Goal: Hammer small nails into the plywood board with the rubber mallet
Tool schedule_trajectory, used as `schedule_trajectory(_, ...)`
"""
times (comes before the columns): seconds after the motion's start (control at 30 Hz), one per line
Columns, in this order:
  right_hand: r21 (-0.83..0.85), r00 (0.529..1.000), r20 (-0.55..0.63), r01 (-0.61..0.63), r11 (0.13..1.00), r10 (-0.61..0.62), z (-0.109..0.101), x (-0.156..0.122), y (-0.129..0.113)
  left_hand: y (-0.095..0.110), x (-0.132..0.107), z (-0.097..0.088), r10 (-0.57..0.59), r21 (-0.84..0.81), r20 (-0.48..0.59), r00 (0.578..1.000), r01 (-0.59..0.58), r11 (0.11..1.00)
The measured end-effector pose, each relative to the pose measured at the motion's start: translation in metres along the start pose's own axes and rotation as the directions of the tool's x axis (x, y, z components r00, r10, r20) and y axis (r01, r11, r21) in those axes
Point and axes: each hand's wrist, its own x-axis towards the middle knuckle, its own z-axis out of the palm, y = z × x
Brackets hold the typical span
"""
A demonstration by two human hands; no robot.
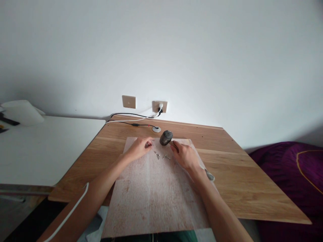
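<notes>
A pale wooden board (151,198) lies on the wooden table (239,174) in front of me. My right hand (185,156) is closed round the handle of a hammer whose dark head (166,137) rests at the board's far edge; the handle's end sticks out behind my wrist. My left hand (140,148) is pinched on a small nail at its fingertips, held against the board. A few loose nails (161,155) lie on the board between my hands.
A white table (45,148) adjoins on the left with a white object on it. Black and white cables (133,121) run from a wall socket (159,106) across the table's back. A purple cushion (290,168) sits at right.
</notes>
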Motion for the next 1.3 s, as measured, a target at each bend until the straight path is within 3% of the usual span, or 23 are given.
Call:
schedule_trajectory(0.17, 0.033, 0.994, -0.044, 0.100, 0.994, -0.098, 0.000, -0.005, -0.018, 0.004, 0.001, -0.001, -0.012, 0.086, -0.033, 0.999, 0.015, 0.996)
schedule_trajectory(0.33, 0.015, 0.991, 0.010, 0.136, 0.991, -0.136, 0.003, -0.006, -0.027, 0.006, 0.003, -0.001, -0.071, 0.087, -0.022, 0.997, 0.073, 0.994)
schedule_trajectory(1.3, 0.007, 0.993, 0.031, 0.117, 0.993, -0.117, -0.001, -0.009, -0.026, 0.008, 0.003, -0.004, -0.093, 0.050, 0.013, 0.996, 0.092, 0.994)
